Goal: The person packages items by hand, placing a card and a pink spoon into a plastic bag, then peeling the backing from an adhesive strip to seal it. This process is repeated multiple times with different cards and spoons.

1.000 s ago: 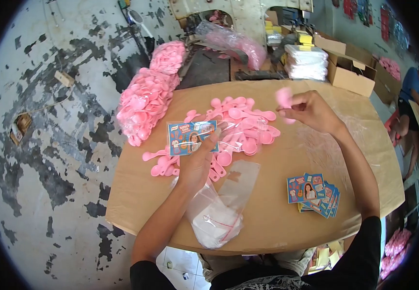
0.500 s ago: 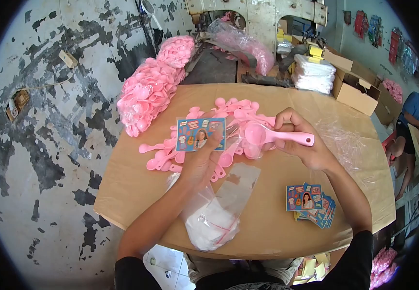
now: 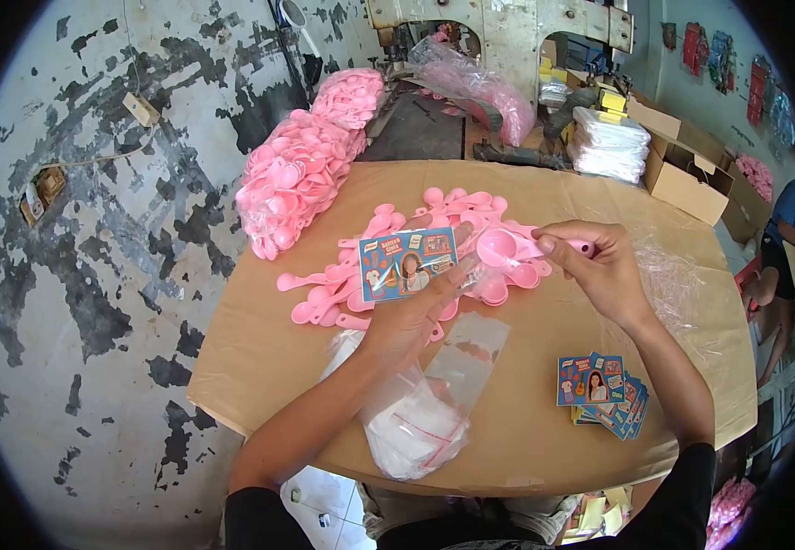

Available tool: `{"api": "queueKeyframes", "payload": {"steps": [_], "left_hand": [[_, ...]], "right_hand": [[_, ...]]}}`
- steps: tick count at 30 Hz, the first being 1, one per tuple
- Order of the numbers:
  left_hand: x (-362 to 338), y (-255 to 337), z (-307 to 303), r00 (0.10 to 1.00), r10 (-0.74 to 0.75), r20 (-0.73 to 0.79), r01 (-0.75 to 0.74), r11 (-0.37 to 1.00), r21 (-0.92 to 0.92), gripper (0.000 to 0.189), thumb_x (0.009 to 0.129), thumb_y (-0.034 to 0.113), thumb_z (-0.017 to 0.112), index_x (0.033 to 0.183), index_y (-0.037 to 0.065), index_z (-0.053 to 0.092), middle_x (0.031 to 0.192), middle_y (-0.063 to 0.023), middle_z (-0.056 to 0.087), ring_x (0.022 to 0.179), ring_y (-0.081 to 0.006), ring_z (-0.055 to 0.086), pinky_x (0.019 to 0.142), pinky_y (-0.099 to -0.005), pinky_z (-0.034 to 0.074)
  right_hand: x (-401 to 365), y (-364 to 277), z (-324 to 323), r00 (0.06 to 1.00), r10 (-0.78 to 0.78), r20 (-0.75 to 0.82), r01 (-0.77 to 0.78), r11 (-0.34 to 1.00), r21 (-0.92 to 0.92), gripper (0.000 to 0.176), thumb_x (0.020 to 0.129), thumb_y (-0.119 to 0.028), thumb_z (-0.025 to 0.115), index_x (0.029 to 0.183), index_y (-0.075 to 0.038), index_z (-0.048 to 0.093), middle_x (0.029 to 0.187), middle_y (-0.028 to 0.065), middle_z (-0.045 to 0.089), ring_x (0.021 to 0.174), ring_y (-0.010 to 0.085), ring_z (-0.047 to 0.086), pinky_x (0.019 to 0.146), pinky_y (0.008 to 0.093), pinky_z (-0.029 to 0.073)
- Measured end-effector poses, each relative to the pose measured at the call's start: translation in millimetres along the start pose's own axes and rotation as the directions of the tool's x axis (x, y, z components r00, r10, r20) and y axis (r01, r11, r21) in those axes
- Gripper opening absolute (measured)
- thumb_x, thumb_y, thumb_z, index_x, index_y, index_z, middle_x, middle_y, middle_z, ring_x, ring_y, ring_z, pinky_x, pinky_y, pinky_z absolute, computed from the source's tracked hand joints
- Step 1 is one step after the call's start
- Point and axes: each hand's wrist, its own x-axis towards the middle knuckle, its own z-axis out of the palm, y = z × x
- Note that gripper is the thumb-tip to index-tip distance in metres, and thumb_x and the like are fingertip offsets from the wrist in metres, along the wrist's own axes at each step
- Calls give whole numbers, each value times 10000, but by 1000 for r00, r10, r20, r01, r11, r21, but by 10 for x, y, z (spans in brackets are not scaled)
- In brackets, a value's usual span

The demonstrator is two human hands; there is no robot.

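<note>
My left hand point(image 3: 416, 316) grips a blue printed card point(image 3: 406, 264) with the thumb across its lower right corner; clear film shows beside it. To its right, my right hand point(image 3: 599, 266) pinches a pink spoon point(image 3: 496, 247) whose bowl points left, close to the clear film. Whether the bowl is inside the film I cannot tell. Behind and below both hands lies a spread of pink spoons point(image 3: 319, 298). Clear plastic bags point(image 3: 416, 426) lie on the brown table point(image 3: 278, 367) near my left forearm. A stack of blue cards point(image 3: 592, 380) lies beside my right forearm.
A large bag of pink spoons point(image 3: 296, 174) stands at the back left. Wrapped white packs point(image 3: 608, 145) and an open cardboard box point(image 3: 686, 179) are at the back right. Loose clear film point(image 3: 672, 289) lies on the right. Another person point(image 3: 782, 247) sits at the far right.
The view has shifted slightly, so the scene sits further right. My right hand's fingers have moved closer around the spoon handle, and the spoon's bowl now sits nearer the card in my left hand.
</note>
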Motion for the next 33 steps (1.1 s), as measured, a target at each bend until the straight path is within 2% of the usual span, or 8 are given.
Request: {"api": "queueKeyframes", "payload": {"steps": [3, 7, 10, 12, 16, 24, 29, 33], "left_hand": [[-11, -8, 44, 999, 41, -4, -39, 976, 216, 682, 916, 51, 623, 1470, 101, 229, 1355, -132, 490, 1209, -209, 533, 1018, -343, 455], [-79, 31, 138, 993, -61, -101, 97, 906, 412, 667, 907, 58, 643, 1451, 72, 257, 1212, -78, 548, 1032, -151, 612, 872, -284, 527], [-118, 0, 245, 997, 23, -68, 11, 886, 463, 558, 910, 90, 655, 1379, 51, 356, 1133, -66, 575, 971, -126, 622, 792, -263, 537], [-107, -91, 185, 993, 116, 1, -96, 815, 571, 493, 913, 100, 655, 1329, 47, 396, 1151, -82, 584, 996, -135, 619, 799, -267, 533], [-46, -47, 171, 996, 70, 63, -91, 887, 454, 539, 882, 57, 679, 1318, 50, 363, 1233, -122, 560, 1090, -183, 594, 878, -312, 532], [-37, -74, 116, 990, 136, 43, -142, 971, 194, 580, 880, 11, 649, 1358, 62, 324, 1217, -116, 564, 1150, -205, 567, 915, -372, 532], [-61, -138, 104, 998, 58, 3, -58, 985, 164, 598, 846, -6, 681, 1337, 64, 346, 1163, -97, 582, 1042, -206, 626, 897, -361, 540], [-84, -36, 108, 999, -31, -38, 38, 980, 194, 598, 835, -23, 689, 1331, 60, 365, 1140, -85, 595, 987, -187, 644, 887, -335, 538]], "right_hand": [[25, 71, -1, 997, 66, 27, -66, 998, -5, 233, 955, -188, 606, 1055, 17, 654, 804, 20, 659, 775, 69, 581, 669, 227, 466], [-66, 119, 212, 964, -227, 136, 231, 973, -15, 316, 916, -254, 664, 1107, -12, 594, 710, 29, 619, 674, 83, 555, 584, 254, 428], [-138, -128, 193, 982, -28, 185, 85, 946, -312, 243, 914, -225, 662, 1029, -13, 632, 690, 15, 625, 666, 68, 558, 580, 251, 432], [-127, -89, 210, 986, -27, 162, 55, 983, -173, 201, 910, -204, 663, 957, -10, 642, 659, -1, 590, 641, 54, 524, 563, 250, 419], [-73, -64, 84, 987, 12, 161, 8, 993, -122, 210, 938, -189, 617, 853, 0, 645, 636, -19, 523, 615, 31, 439, 544, 245, 389], [-79, -151, -209, 949, -89, 302, 133, 982, -131, 297, 965, -276, 561, 1081, -3, 575, 651, 41, 562, 604, 99, 502, 560, 291, 413], [-234, -522, -86, 944, -62, 325, 205, 882, -425, 326, 891, -215, 675, 1111, -14, 542, 753, 77, 637, 640, 110, 556, 588, 275, 439], [-186, -369, -127, 952, -83, 296, 139, 975, -174, 242, 868, -122, 687, 1061, -26, 578, 800, 68, 661, 657, 114, 581, 616, 270, 455]]}}
